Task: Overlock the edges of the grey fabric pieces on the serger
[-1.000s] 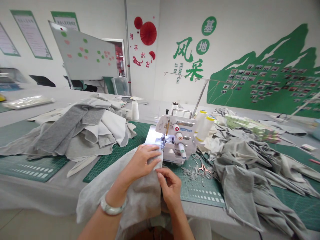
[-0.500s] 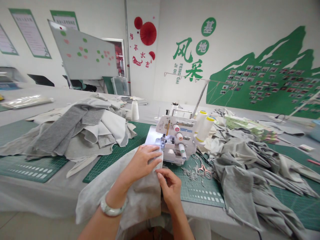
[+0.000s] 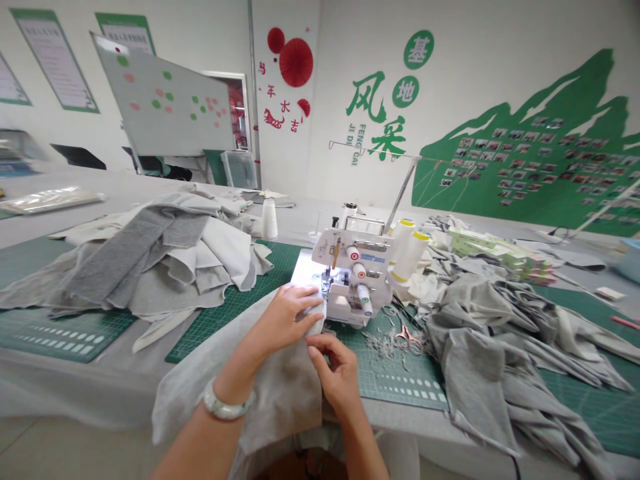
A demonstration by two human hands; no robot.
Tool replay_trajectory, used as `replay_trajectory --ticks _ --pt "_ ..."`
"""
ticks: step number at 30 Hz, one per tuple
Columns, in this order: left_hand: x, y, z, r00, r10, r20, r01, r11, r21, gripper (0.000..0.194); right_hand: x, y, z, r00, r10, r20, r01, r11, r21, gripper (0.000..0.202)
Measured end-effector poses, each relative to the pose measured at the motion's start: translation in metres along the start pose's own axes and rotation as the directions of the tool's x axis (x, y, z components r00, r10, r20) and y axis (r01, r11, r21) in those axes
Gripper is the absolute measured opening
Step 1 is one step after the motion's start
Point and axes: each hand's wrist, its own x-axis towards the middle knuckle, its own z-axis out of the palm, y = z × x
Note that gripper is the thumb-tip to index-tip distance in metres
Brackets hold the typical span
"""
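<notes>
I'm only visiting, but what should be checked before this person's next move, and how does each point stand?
1. Left hand steadying the grey cloth: ok, it lies flat on top.
2. Right hand gripping the cloth firmly: cannot tell; its fingertips are near the right edge, but any pinch is unclear.
3. Work light on the sewing machine: ok, a bright glow shows by the needle area.
4. Needle threaded: cannot tell, too small to see.
5. Scissors out of the way: ok, they lie right of the machine, apart from the held cloth.
</notes>
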Motion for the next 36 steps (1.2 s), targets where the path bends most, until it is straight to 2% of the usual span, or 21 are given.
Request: replay_trajectory --ticks 9,13,20,29,36 --pt "-0.007 0.004 0.001 0.994 0.054 -0.093 -0.053 0.999 0.009 0.023 0.0 0.001 0.0 1.0 -0.009 -0.006 0.009 1.0 0.018 0.01" --pt "-0.01 0.008 0.0 0.997 0.035 -0.066 -0.032 0.998 0.048 0.025 -0.001 0.001 0.0 1.0 -0.016 -0.024 0.016 1.0 0.021 0.009" --pt "-0.011 0.002 0.004 1.0 0.026 -0.013 -0.026 0.998 0.062 0.029 -0.001 0.001 -0.002 0.996 -0.026 -0.081 0.027 1.0 0.011 0.011" --pt "-0.009 -0.001 0.004 1.0 0.026 -0.002 -0.025 0.996 0.081 0.029 0.0 0.001 0.001 0.999 0.005 -0.054 -0.003 1.0 0.022 0.01" --pt "-0.011 0.006 0.005 0.998 0.03 -0.06 -0.02 0.987 0.157 0.023 0.002 0.0 0.001 0.998 0.007 -0.061 -0.004 0.999 0.033 0.01"
